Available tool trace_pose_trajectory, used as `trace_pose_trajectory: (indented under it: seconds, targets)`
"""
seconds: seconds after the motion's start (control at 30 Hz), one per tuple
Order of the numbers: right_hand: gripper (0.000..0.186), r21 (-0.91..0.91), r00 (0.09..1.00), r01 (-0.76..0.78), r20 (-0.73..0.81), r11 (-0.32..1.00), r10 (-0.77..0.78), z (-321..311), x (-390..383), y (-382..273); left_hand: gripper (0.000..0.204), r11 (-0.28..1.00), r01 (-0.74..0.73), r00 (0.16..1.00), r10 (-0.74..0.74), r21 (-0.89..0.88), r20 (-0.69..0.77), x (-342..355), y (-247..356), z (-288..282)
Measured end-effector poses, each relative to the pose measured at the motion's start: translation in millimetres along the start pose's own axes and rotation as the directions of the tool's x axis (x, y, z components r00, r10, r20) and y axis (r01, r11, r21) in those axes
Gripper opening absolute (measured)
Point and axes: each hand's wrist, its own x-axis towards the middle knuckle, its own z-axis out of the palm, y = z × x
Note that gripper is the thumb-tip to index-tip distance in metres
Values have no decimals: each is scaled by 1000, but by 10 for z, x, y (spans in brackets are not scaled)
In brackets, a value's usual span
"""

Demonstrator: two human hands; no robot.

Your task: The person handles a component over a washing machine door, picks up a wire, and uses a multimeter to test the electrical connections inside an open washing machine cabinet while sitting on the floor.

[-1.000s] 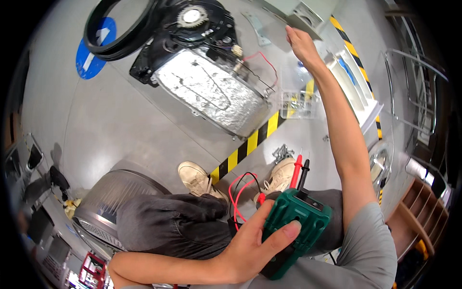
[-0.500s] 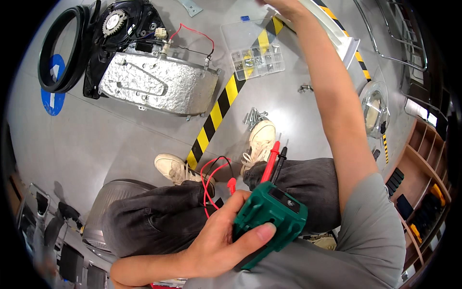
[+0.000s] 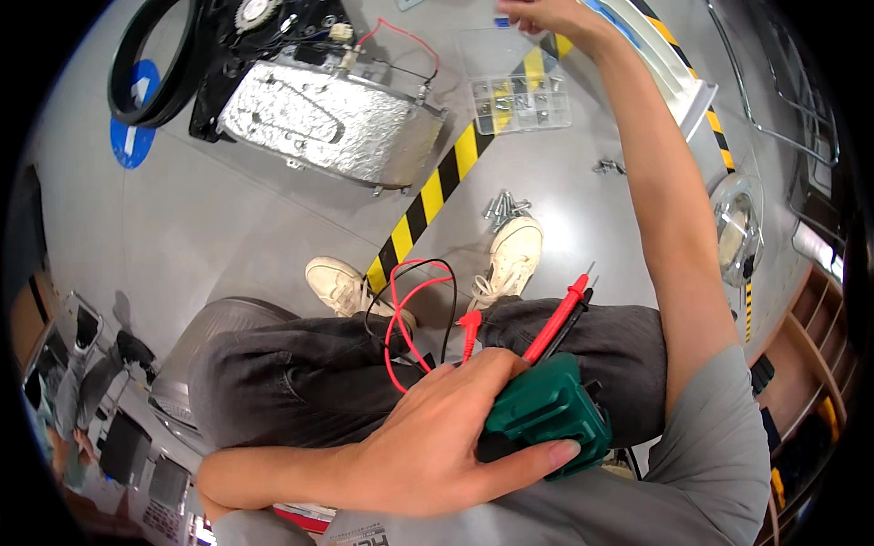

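My left hand (image 3: 455, 419) is wrapped around a dark green multimeter (image 3: 555, 414) above my lap. A red test probe (image 3: 557, 318) and a black one (image 3: 575, 326) stick up from its far end, side by side. Their red and black leads (image 3: 398, 337) loop over my knees, and a red angled plug (image 3: 470, 323) hangs beside my fingers. Far out at the top edge, my right hand (image 3: 546, 14) hovers by the raised lid of a clear compartment box (image 3: 523, 118). Its fingers are loosely bent and apart, with nothing visible in them. Small metal fasteners lie in the box.
A foil-covered housing (image 3: 328, 118) with wires lies on the floor at the far left, next to a black ring (image 3: 123, 82). Bolts (image 3: 505, 209) are heaped by my shoe, and more hardware (image 3: 608, 167) lies to the right. A white panel (image 3: 687, 100) stands at the far right.
The view has shifted, so floor items sit higher and farther right. My right hand has come into view at the top. The multimeter has tilted in my left hand, its probes leaning right.
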Motion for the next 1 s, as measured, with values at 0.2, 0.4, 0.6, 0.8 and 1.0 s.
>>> trace_pose_trajectory:
  seconds: [0.2,0.4,0.6,0.8,1.0]
  targets:
    - [35,-232,922,140,385,963,-41,552,-156,-465,48,990,64,991,-78,126,106,-53,62,-7]
    - [50,-367,863,406,456,837,-219,1161,-218,-829,52,944,-57,975,-17,325,222,-207,-2,-118]
    - [55,-617,894,448,326,647,-309,1668,-286,-1049,45,887,-151,986,101,437,135,-411,-162,-238]
    - [68,-564,950,306,230,767,-211,1923,-273,-1051,39,735,-234,970,219,636,103,-642,-307,-380]
    - [65,-280,953,39,298,959,48,1971,-77,-973,38,620,-312,950,207,720,233,-709,-385,-421]
